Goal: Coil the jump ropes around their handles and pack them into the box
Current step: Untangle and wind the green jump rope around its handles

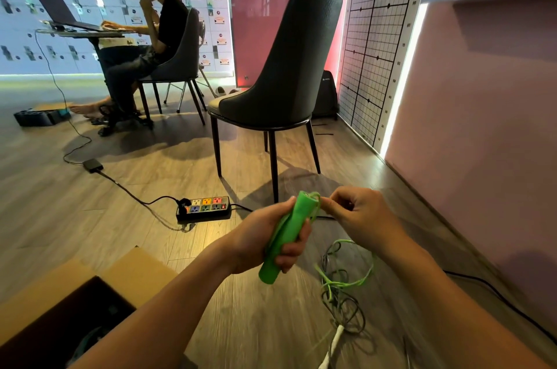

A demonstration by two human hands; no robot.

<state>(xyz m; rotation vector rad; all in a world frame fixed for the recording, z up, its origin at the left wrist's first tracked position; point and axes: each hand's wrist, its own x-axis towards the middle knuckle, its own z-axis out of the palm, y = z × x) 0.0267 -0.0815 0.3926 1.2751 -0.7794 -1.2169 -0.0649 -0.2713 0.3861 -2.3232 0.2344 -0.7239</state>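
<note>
wood-plank floor (pixel 90 217) holds a brown cardboard box (pixel 135 269), lower left. left hand (pixel 259 239) fingers (pixel 294 251) wrap green foam handles (pixel 281 242); right hand (pixel 361 217) fingers pinch thin green cord (pixel 366 273) at their top. slack tangled with dark rope (pixel 352 308) may snag.

Bare left hand (pixel 269 238), bare right hand (pixel 361 214), bare forearms

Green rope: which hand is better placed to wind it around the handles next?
Probably right. The right hand pinches the green rope beside the top of the handles; the left hand is busy gripping them.
</note>
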